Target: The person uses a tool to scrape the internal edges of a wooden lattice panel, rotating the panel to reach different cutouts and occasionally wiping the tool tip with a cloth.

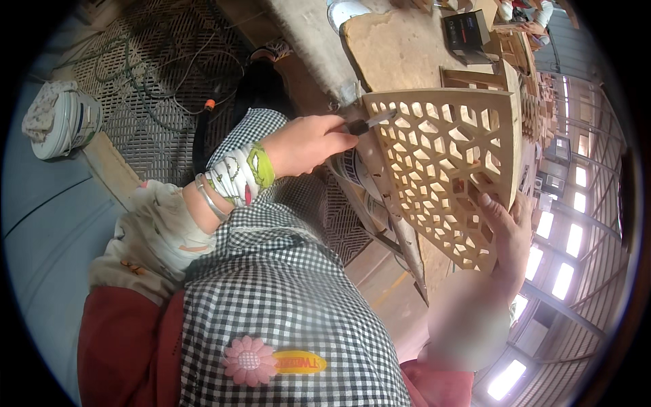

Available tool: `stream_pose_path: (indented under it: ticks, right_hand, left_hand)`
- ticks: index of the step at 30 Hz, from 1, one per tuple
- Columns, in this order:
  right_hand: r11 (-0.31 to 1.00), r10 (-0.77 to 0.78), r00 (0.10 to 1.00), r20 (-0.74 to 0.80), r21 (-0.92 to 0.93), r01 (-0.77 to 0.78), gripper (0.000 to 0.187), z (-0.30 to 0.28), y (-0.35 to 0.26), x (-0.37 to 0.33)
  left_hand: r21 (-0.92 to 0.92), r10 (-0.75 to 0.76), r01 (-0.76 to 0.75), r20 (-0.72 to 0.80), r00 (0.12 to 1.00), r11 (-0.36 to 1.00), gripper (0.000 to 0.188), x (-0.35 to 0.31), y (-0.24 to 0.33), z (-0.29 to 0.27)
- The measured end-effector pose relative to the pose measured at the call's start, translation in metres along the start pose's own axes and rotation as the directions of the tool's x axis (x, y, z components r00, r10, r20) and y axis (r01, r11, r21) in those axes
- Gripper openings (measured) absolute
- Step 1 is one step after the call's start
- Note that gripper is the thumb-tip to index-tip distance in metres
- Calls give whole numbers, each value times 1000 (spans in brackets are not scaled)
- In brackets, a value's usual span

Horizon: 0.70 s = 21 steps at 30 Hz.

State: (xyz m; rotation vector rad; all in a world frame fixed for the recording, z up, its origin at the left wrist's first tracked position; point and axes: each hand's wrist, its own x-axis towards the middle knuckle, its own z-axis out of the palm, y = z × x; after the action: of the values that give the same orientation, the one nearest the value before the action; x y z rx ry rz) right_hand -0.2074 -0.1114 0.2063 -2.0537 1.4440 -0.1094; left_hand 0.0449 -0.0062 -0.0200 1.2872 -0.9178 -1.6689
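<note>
My left hand (pixel 305 144) is closed on a small tool (pixel 369 123) with a dark handle and a narrow grey tip; its exact kind is unclear. The tip reaches the upper left part of a pale wooden lattice panel (pixel 444 93), cut through with many angular holes inside a plain border. My right hand (pixel 510 237) grips the panel's lower right edge, thumb across the front and fingers mostly hidden behind. The panel stands tilted on a wooden worktable (pixel 393 51).
A black box (pixel 466 35) and a white round container (pixel 346 12) sit on the worktable. White buckets (pixel 359 173) stand beneath its edge. A white bucket (pixel 71 125) is at the far left. Cables (pixel 176 88) cross the perforated floor mat (pixel 135 74). A person (pixel 539 20) is at the upper right.
</note>
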Motion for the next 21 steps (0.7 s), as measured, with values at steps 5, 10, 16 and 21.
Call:
stream_pose_path:
  ticks: [5,10,16,21]
  right_hand:
    - [998,44,999,14,34,-44,35,1,-7,-3]
    - [999,2,999,45,52,-4,38,1,-7,-1]
    - [991,76,995,62,106,-83,38,0,-8,-1]
    - [987,88,995,46,131,-93,38,2,-6,-2]
  left_hand:
    - [-49,-34,34,14,999,998,48,-4,-3,1]
    - [159,140,-120,-123,982,980,45,-3,-13,5]
    - [234,138,-99,-156,978,967,45,-9,-11,8]
    - [263,142,-97,-158,977,960,45,-13,-6,7]
